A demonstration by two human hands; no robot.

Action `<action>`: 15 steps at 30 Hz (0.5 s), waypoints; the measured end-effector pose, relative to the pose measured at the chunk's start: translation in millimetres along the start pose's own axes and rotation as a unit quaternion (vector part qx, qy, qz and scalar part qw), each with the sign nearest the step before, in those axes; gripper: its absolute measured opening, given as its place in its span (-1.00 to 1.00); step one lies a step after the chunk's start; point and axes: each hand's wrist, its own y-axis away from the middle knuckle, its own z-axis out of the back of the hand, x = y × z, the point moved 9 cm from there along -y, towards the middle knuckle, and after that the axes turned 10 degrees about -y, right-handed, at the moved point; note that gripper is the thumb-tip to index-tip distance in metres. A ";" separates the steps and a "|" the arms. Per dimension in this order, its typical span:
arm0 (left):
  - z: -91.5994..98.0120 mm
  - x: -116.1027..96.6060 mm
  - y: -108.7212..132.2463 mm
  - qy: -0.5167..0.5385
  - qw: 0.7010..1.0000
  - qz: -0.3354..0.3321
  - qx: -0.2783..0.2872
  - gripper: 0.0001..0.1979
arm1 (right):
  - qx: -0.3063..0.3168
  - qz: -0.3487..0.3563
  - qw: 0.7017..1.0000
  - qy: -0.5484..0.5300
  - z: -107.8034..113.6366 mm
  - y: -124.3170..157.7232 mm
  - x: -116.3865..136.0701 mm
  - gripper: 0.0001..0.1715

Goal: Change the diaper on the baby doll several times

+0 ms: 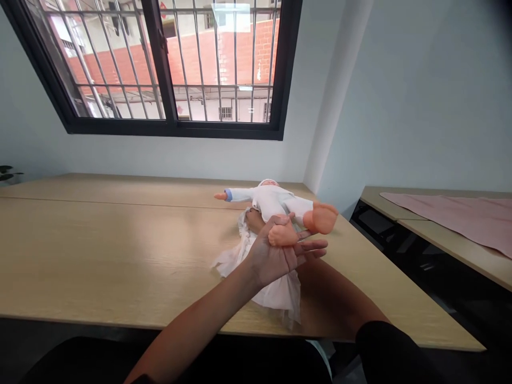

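Note:
A baby doll (272, 200) in a white suit with a blue cuff lies on its back, head toward the far side of the wooden table (120, 250). Its bare plastic feet are raised. My left hand (272, 256) holds the doll's nearer foot (282, 234), with the thumb above and the fingers spread to the right. My right hand (254, 220) is mostly hidden, its fingers showing under the doll's body. A crumpled white cloth (276, 290) lies beneath the doll and spreads toward me, and my right forearm passes under my left arm.
A barred window (160, 69) is set in the wall behind the table. A second table to the right holds a pink cloth (452, 213), with a dark gap between the tables. The leaves of a plant (6, 173) show at the far left.

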 end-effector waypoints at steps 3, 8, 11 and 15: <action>-2.1 -3.9 0.4 0.002 1.000 -0.001 0.006 -0.75 | 0.028 0.014 0.999 0.032 15.0 -3.7 -14.4 -0.34; -2.6 -6.5 -0.1 0.003 1.000 -0.013 0.022 -0.74 | 0.185 0.158 0.969 0.041 50.8 1.0 -43.0 -0.37; -2.8 -1.6 -1.3 -0.003 0.999 -0.013 0.044 -0.71 | 0.192 0.148 0.966 0.090 67.5 4.8 -58.1 -0.33; -1.6 6.3 -2.0 -0.011 0.998 -0.001 0.060 -0.68 | 0.206 0.114 0.968 0.085 79.8 17.5 -58.9 -0.28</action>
